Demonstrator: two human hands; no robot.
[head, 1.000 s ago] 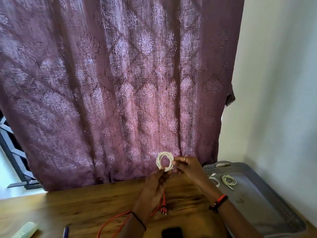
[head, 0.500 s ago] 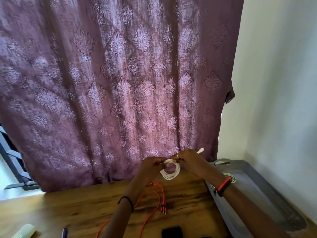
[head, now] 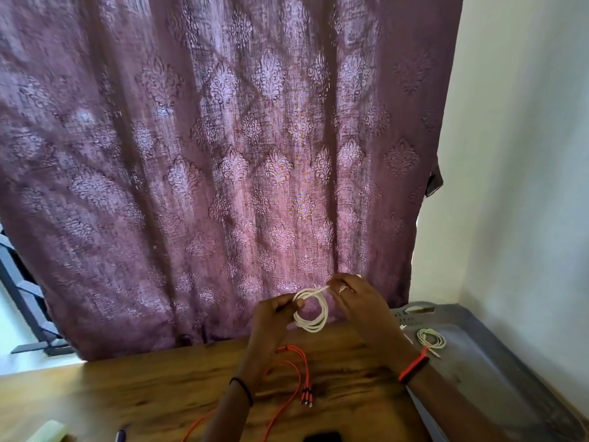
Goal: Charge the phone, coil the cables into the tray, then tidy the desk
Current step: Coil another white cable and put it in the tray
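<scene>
White cable (head: 312,328) coil, held in air over the far edge of the surface (head: 143,393), short of the tray (head: 497,355) at the right edge. Left hand (head: 271,317) pinches the coil's left side; right hand (head: 357,301) pinches the loose end at the top. Coil hangs near upright, face toward the camera, slightly taller than wide; tail points up and right. Risk: loops spring apart if either pinch slackens before the tail is secured, then drop onto the orange cable (head: 306,393) below and tangle.

Wooden desk (head: 143,397) bearing a loose orange cable (head: 298,374) at centre, a grey tray (head: 497,378) at right, a pen (head: 120,435) and a dark phone (head: 322,438) at the near edge.
</scene>
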